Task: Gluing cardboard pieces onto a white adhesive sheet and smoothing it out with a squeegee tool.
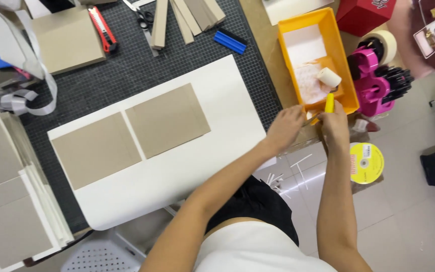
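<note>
Right hand [335, 125], fingers curled around the yellow-handled roller [329, 79], holds it over the yellow tray [339, 50]; left hand [284, 128], fingers pressed together, steadies the tray's edge.

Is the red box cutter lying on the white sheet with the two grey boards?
No, the red box cutter lies on the dark cutting mat beside a tan board, well apart from the white sheet.

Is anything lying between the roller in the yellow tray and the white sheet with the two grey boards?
Nothing visible. The roller rests in the yellow tray, its handle in the right hand; the left hand is beside it, and the white sheet starts just left.
</note>
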